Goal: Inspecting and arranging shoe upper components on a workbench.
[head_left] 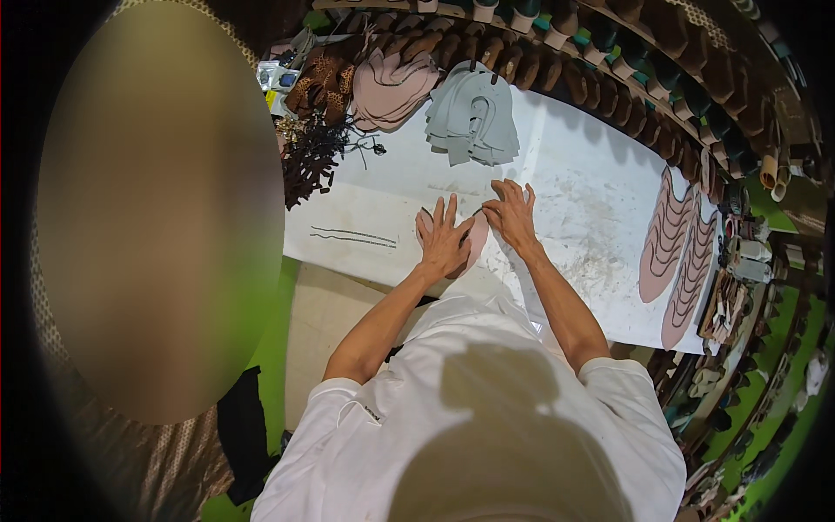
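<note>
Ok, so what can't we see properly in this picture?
All in the head view:
Part of the pink piece: the left hand covers it.
The right hand's grip: the fingertips look too small to tell whether they pinch or only touch.
How many grey pieces are piled up: they overlap.
Whatever is behind the big oval blur on the left: the blur hides it.

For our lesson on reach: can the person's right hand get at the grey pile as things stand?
Probably yes: only white tabletop shows between the right hand and the grey pile, though the hand may first need to leave the pink piece.
</note>
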Action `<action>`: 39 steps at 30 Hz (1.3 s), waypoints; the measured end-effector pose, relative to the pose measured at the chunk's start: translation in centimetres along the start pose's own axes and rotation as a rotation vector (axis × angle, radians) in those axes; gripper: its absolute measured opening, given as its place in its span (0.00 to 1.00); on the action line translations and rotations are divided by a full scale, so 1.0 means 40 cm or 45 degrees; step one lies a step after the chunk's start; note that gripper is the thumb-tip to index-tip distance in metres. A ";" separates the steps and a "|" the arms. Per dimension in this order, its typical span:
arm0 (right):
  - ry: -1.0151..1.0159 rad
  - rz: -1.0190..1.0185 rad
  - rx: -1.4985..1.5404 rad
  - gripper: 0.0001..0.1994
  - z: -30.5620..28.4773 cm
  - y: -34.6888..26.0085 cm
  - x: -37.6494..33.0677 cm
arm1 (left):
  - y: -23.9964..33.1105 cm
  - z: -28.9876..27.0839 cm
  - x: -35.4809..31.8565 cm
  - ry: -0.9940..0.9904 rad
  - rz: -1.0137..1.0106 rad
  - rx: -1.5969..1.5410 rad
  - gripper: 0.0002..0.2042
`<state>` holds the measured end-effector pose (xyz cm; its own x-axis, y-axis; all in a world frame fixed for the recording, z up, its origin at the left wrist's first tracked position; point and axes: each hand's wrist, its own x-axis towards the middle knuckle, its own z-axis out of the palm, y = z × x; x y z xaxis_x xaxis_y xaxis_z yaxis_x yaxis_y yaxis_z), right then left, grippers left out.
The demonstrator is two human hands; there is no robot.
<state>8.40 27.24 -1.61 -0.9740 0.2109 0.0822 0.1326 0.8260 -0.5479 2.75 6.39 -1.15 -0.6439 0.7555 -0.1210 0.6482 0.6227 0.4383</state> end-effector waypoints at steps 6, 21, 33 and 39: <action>-0.043 0.013 -0.011 0.05 -0.001 0.000 0.015 | 0.006 0.003 -0.002 0.030 0.003 -0.069 0.26; 0.044 -0.043 -0.004 0.06 0.024 0.009 0.018 | -0.002 0.010 -0.003 0.016 -0.013 -0.088 0.26; -0.162 0.180 -0.091 0.07 -0.010 -0.006 0.047 | 0.000 0.012 -0.004 0.044 -0.019 -0.095 0.25; 0.059 0.125 -0.047 0.06 -0.001 0.002 0.039 | 0.011 0.006 0.000 0.041 -0.027 -0.098 0.25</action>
<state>6.90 27.65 -1.47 -0.9466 0.3150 0.0688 0.2344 0.8186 -0.5243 3.13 6.69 -1.18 -0.6706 0.7347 -0.1029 0.6019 0.6199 0.5033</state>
